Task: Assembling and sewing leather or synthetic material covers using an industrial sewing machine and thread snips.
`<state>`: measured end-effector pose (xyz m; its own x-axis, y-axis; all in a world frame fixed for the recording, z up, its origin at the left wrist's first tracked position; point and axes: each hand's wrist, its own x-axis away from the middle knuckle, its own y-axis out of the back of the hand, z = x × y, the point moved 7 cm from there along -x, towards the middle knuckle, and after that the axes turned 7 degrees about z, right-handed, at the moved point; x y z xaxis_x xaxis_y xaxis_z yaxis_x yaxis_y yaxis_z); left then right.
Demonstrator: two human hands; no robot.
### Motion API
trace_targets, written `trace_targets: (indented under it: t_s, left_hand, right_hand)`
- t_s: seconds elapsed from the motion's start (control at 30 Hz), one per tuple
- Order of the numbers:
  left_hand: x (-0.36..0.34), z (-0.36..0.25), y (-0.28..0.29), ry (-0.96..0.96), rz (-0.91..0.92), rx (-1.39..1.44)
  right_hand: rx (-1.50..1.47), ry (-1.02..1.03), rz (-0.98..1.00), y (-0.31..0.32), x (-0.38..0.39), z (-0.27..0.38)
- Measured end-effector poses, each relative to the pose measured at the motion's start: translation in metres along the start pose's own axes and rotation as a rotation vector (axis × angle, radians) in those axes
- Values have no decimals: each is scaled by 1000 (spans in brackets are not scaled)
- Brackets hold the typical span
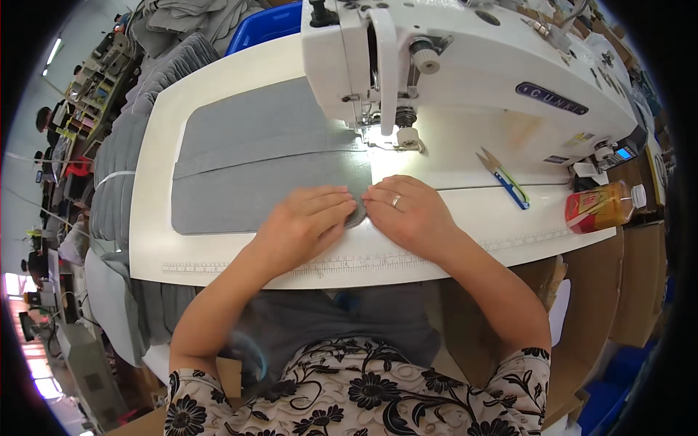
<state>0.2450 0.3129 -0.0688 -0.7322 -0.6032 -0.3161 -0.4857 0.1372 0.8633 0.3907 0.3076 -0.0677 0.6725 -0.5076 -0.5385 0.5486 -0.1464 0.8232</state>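
A grey fabric panel [240,200] with rounded corners and a seam line across it lies flat on the white sewing table. Its right end is under the presser foot [372,142] of a white industrial sewing machine [465,87], where a lamp glows. My left hand [309,218] rests on the panel near its right front corner, fingers stretched out and side by side. Touching the panel's right edge is my right hand [407,218], with a ring on one finger; its fingers lie nearly flat, pointing left. Both thumbs are mostly hidden.
Blue-handled thread snips [512,187] lie right of the machine's needle area. A bottle [600,206] with amber liquid lies near the table's right end. A printed ruler [349,263] follows the front edge. Stacked grey fabric pieces [113,182] and a blue bin [265,27] flank the left.
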Motion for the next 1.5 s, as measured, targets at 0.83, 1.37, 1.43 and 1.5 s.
trace_targets:
  t_s: [0.83, 1.37, 1.43, 1.5]
  left_hand:
    - [-3, 13, -13, -52, 54, -88]
    - [-50, 64, -10, 65, -127, -211]
    - [-52, 65, -11, 95, -119, -209]
    - [-58, 66, -11, 81, -106, -210]
  right_hand:
    - [-86, -98, 175, -15, 15, -9]
    - [-19, -88, 234, -23, -1, -18]
    - [-25, -86, 251, -23, -2, -19]
    - [-30, -112, 223, -19, -4, -23]
